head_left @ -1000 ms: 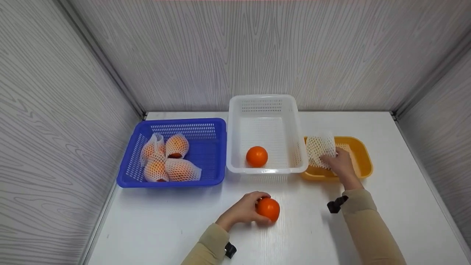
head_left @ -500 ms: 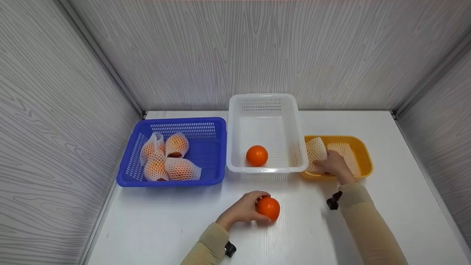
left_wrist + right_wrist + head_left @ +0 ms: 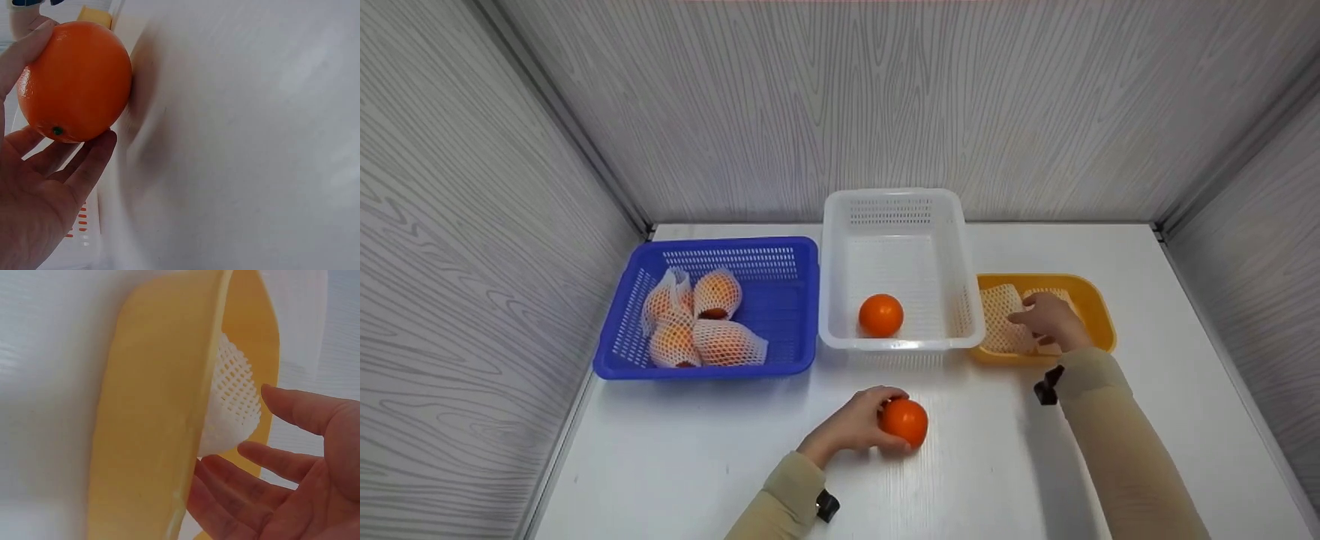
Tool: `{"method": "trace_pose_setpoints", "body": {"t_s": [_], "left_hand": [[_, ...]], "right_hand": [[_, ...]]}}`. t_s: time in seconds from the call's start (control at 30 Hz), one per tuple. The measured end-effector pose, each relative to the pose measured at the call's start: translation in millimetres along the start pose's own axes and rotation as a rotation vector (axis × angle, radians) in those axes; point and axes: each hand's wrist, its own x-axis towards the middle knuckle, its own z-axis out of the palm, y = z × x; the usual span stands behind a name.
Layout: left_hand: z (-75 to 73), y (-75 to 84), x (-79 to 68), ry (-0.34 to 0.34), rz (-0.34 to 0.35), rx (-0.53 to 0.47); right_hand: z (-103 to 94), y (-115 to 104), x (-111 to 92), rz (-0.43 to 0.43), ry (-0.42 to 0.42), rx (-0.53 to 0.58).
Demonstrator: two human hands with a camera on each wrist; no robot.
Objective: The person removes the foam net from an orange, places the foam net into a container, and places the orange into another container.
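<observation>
While the left hand (image 3: 851, 424) grips an orange (image 3: 906, 423): thumb on one side, fingers curled round the other; the fruit sits on the table (image 3: 697, 465), or so close to it that I can't make out a gap, on the near side of the white basket (image 3: 901, 345).
Right hand (image 3: 1056, 322): over the yellow tub (image 3: 1101, 321), thumb and fingers spread apart, clasping nothing; whether a fingertip brushes the foam nets (image 3: 1001, 324), I can't tell.
Orange, to handle: smooth and shiny, so probably a little slippery; I'd guess it firm, with some weight. Best held round its widest part, thumb opposite fingers.
Nets, to handle: two show in the tub; they look very light, soft, springy, perhaps easy to tear. I'd pinch one gently by an edge.
White basket: a second orange (image 3: 880, 316), bare, near its front wall.
Blue basket (image 3: 705, 373): four netted fruits (image 3: 727, 343), lying close together.
</observation>
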Motion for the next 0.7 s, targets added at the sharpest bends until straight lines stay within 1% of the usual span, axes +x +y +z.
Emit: {"method": "trace_pose_setpoints", "body": {"t_s": [0.1,0.17,0.33,0.43,0.63,0.7], "left_hand": [[0.2,-1.3,1.0,-0.001,0.015,-0.003],[0.2,-2.0,1.2,-0.002,0.022,-0.006],[0.4,-2.5,1.1,-0.001,0.024,-0.012],[0.1,-1.6,0.4,0.000,0.020,-0.019],[0.2,-1.5,0.6,-0.001,0.023,-0.016],[0.1,-1.7,0.6,0.000,0.027,-0.018]], "right_hand": [[-3.9,-2,3,0.033,-0.036,0.025],[-6.1,-4,5,0.042,-0.041,0.007],[-8.0,-12,9,0.014,0.003,-0.073],[-6.3,-15,11,-0.006,-0.002,-0.063],[3.8,-13,16,-0.026,-0.131,-0.024],[8.3,-12,18,-0.042,-0.169,-0.031]]}}
